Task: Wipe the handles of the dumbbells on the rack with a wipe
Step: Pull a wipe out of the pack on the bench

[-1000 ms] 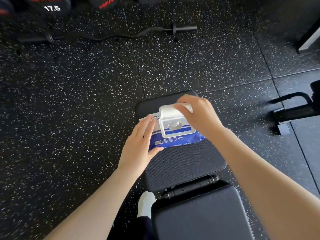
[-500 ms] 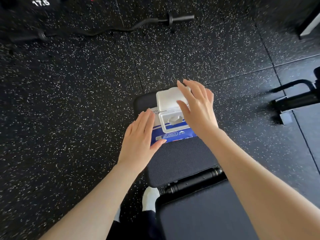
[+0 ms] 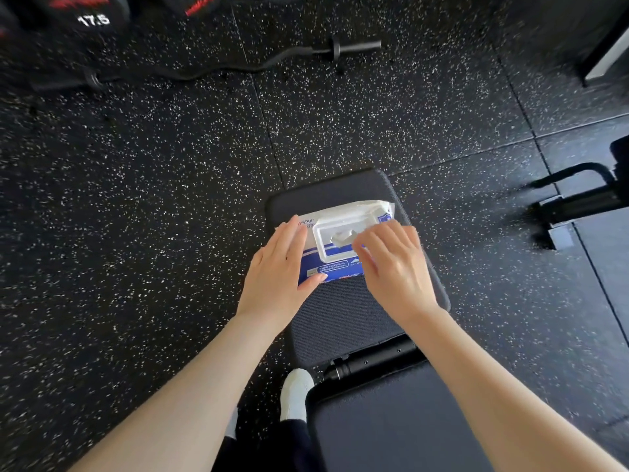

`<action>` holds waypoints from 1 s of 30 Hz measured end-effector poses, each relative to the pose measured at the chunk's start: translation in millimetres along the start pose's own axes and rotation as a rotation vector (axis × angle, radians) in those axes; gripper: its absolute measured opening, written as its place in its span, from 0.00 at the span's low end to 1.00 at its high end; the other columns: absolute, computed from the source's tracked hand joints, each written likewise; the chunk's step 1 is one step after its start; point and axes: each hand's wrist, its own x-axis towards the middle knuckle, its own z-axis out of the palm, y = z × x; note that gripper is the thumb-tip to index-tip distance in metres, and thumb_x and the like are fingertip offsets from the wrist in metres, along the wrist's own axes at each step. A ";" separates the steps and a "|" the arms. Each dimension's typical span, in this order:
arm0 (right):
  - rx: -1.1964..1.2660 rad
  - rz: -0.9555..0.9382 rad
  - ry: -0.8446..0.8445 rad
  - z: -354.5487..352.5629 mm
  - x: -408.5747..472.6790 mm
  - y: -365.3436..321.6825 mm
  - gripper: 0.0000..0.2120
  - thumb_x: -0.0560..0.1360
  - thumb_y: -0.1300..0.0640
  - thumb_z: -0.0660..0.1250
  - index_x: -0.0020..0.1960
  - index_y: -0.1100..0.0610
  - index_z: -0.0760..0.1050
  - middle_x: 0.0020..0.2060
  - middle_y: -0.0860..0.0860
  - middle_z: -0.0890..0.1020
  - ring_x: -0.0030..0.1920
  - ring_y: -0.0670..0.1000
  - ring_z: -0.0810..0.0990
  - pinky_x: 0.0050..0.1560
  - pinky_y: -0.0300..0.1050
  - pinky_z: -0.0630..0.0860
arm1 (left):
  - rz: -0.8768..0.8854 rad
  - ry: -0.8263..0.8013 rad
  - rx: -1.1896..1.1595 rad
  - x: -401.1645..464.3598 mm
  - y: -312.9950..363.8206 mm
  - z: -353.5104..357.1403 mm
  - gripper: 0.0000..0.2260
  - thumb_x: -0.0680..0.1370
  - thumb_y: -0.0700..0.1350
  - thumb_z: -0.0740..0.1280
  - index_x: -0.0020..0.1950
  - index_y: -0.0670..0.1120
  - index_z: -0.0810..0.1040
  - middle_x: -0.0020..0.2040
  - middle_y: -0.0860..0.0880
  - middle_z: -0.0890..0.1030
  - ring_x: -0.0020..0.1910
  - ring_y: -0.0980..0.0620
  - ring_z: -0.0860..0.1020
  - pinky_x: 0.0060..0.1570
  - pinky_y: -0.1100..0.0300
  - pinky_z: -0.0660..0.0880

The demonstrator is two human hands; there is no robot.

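Right now we see the wipes pack [image 3: 335, 247] lying on the far end of the bench pad [image 3: 343, 321], its lid flipped back. On the pack's near-left corner our left hand [image 3: 279, 277] lies flat, fingers straight. Our right hand [image 3: 391, 267] reaches over the pack's opening, fingertips [image 3: 357, 245] curled at the wipe [image 3: 342, 237] poking out; whether they already pinch it we cannot tell. Beyond the pack, a dumbbell [image 3: 85, 15] marked 17.5 sits at the far left, with a curl bar [image 3: 238, 63] on the floor.
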 end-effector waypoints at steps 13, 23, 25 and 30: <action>0.050 0.049 -0.186 25.8 26.6 14.4 0.06 0.66 0.66 0.74 0.37 0.58 0.79 0.38 0.54 0.77 0.42 0.57 0.75 0.40 0.50 0.71 | 0.020 0.026 0.015 0.2 -2.2 1.2 0.33 0.77 0.59 0.62 0.76 0.44 0.59 0.79 0.46 0.55 0.76 0.47 0.56 0.69 0.49 0.64; 0.466 0.488 -0.104 -3.6 21.9 -15.1 0.06 0.77 0.65 0.61 0.45 0.57 0.73 0.42 0.44 0.77 0.46 0.46 0.75 0.47 0.30 0.67 | 0.014 0.010 -0.015 1.8 -2.5 1.3 0.34 0.78 0.59 0.63 0.78 0.46 0.54 0.79 0.49 0.50 0.77 0.50 0.52 0.71 0.51 0.61; 0.549 0.575 -0.078 -11.4 19.1 -21.0 0.07 0.77 0.65 0.60 0.44 0.55 0.72 0.41 0.42 0.77 0.45 0.41 0.74 0.43 0.26 0.67 | 0.011 0.014 -0.023 1.4 -2.6 1.4 0.34 0.77 0.59 0.64 0.77 0.46 0.55 0.79 0.49 0.52 0.77 0.49 0.54 0.70 0.50 0.63; 0.687 0.677 0.106 -33.9 22.4 -24.8 0.05 0.78 0.64 0.60 0.46 0.56 0.70 0.38 0.42 0.75 0.38 0.37 0.72 0.41 0.31 0.67 | 0.020 0.019 -0.028 1.2 -2.3 -0.4 0.34 0.76 0.58 0.66 0.77 0.46 0.57 0.79 0.48 0.54 0.77 0.49 0.55 0.70 0.48 0.65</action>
